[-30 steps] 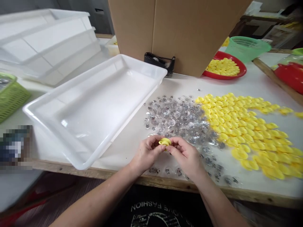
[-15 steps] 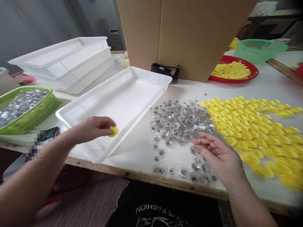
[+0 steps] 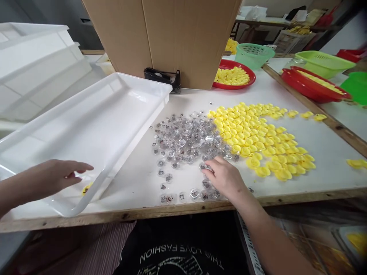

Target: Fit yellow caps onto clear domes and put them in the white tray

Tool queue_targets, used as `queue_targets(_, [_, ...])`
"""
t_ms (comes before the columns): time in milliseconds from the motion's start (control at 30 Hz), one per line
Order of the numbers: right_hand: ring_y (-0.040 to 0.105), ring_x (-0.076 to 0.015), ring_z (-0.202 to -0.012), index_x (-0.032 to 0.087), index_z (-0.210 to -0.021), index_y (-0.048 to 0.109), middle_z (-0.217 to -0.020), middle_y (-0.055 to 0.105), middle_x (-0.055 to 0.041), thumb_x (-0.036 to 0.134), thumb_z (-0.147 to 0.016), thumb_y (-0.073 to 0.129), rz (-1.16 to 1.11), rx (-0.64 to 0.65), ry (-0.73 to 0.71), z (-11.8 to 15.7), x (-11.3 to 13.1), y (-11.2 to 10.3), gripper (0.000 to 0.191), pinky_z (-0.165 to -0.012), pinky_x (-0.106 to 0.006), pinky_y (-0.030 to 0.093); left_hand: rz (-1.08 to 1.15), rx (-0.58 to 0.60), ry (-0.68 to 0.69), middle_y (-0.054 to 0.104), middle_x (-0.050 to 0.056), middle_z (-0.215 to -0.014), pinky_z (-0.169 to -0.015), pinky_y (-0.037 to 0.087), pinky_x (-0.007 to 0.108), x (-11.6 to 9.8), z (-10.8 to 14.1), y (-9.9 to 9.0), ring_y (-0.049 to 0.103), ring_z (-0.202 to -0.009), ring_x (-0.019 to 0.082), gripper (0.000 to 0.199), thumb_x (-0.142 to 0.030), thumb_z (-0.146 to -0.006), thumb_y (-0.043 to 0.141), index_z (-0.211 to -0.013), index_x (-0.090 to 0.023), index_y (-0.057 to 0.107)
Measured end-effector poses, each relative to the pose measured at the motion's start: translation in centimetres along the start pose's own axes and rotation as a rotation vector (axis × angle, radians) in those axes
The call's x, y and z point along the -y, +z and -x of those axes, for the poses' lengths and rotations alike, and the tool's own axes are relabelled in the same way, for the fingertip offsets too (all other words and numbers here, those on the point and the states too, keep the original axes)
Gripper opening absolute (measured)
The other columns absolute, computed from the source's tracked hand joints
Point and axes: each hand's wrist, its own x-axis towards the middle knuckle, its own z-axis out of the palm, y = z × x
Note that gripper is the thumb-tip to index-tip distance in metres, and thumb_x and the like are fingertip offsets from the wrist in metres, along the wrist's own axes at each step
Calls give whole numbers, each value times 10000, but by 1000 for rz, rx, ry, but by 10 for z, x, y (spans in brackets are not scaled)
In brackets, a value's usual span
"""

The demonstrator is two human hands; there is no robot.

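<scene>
Over the near corner of the white tray [image 3: 94, 114], my left hand [image 3: 61, 175] is open, its fingers spread. A small yellow cup-like piece [image 3: 86, 188] with a dark mark lies in the tray just below the fingertips, apart from them. On the table, my right hand [image 3: 226, 177] has thumb and index finger closing on the edge of a small clear plastic piece [image 3: 203, 166] with a dark print. Beyond that hand spreads a heap of similar clear pieces [image 3: 186, 139]. To its right lie many yellow pieces [image 3: 252, 131].
A cardboard box [image 3: 186, 42] stands at the back with a black tape dispenser [image 3: 163, 78] before it. Stacked white trays [image 3: 43, 68] are at left. A red plate [image 3: 249, 82], green basket [image 3: 254, 55] and wooden strip [image 3: 338, 128] are at right.
My left hand has let go of the yellow piece, which now lies in the tray. My right hand has reached down to a clear piece. The view has turned right.
</scene>
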Motion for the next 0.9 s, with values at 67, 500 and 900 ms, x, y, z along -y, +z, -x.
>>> queue_targets(67, [604,-213,-786,173,-868,668,-877,598,-70,271,-829,635,133,47,-10,-5,8,5,111,-638,-299,449,-111,-57,17,655,-123,-690,-668,318,164,-20,1,-17,526,-619,59,415,-550,-816,437,-1020,-278,674])
queue_targets(500, [558,-209,-899,189,-774,673,-923,608,-64,241,-843,599,-262,-195,-155,1,15,15,114,-811,-332,434,358,-30,776,673,34,-841,-647,462,240,-250,-26,44,602,-715,126,182,-245,-859,519,-912,-180,681])
queue_targets(900, [552,-146,-566,197,-684,555,-650,638,-7,133,-718,533,-597,-224,-160,12,14,33,75,-551,-247,413,-256,122,1398,533,75,-1054,-563,337,251,-441,-76,116,520,-876,201,457,-187,-788,606,-1229,-301,559])
